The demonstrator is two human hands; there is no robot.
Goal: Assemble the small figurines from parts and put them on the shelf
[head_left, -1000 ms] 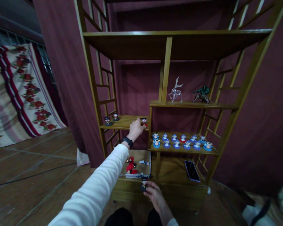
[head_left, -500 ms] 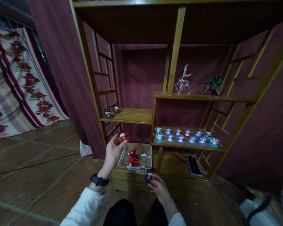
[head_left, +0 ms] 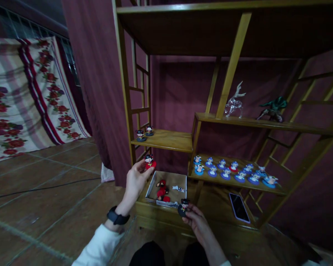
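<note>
A red-based doll figurine [head_left: 149, 160] is pinched between the left fingers [head_left: 146, 174], a dark-based doll figurine [head_left: 184, 207] between the right fingers [head_left: 192, 214].

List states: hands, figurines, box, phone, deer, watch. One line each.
Left hand: closed on red-based figurine
Right hand: closed on dark-based figurine
Left shelf figurines: two, upright
Blue and purple figurines: set out in two rows
Box: open, red figurines inside
Phone: lying flat, screen dark
Clear deer: upright
Watch: strapped on
</note>
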